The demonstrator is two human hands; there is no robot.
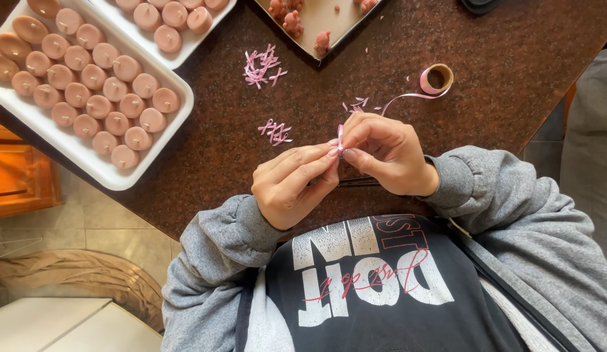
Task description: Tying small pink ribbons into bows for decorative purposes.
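Pink ribbon (340,135) pinched between fingertips of left hand (291,186) and right hand (385,153); judged best kept taut, fingertips close together.

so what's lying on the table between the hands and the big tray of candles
In the head view, a small cluster of pink ribbon bows lies on the brown table between the hands and the white tray.
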